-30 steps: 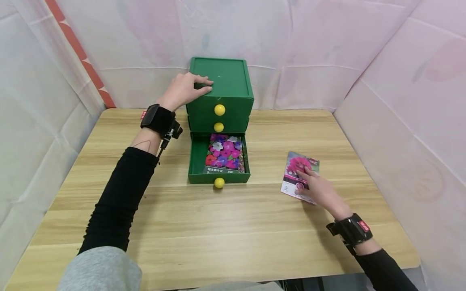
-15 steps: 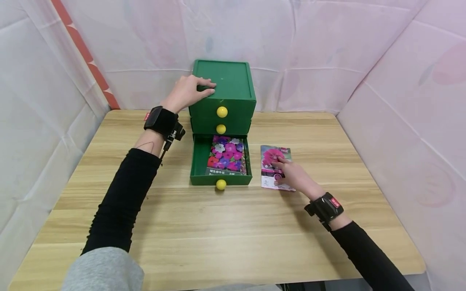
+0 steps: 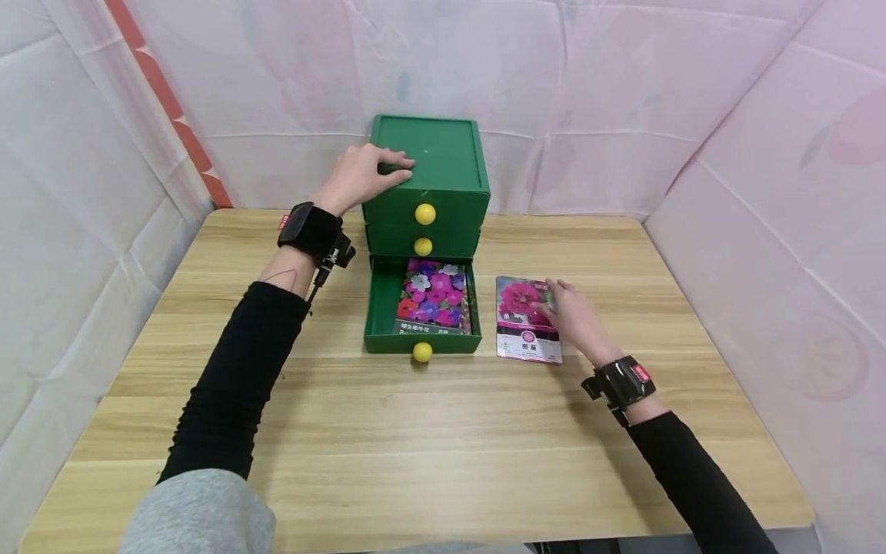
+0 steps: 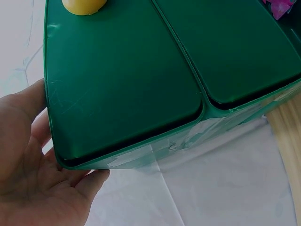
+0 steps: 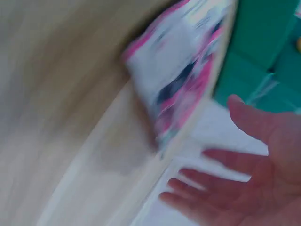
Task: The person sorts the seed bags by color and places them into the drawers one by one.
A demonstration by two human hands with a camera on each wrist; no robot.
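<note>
Left hand [image 3: 365,175] rested on top of green drawer box [image 3: 436,158] at its 9 o'clock edge, fingers laid fairly straight over the lid, steadying it, nothing pinched. Same in left wrist view: palm [image 4: 28,165] flat against box wall [image 4: 131,80].

Right hand [image 3: 577,319] lay on 3 o'clock edge of pink seed packet [image 3: 526,319], fingers near straight, touching rather than gripping; right wrist view too blurred to confirm, packet [image 5: 174,89] a smear there, hand [image 5: 244,188] spread open.

Packet flat on table [image 3: 415,431], just beside bottom drawer [image 3: 379,308], at its 3 o'clock. Drawer pulled out, one flower packet [image 3: 432,304] already inside. Upper two drawers closed, yellow knobs [image 3: 425,214] showing.

Progress, judged: drawer opened, first packet stowed, second brought alongside. Left: lift second packet in, close drawer.

Versus a second ago: packet slid from 4 o'clock of drawer, well apart and skewed, to square alongside. Right hand shifted from packet face to its edge. Left hand unmoved.
</note>
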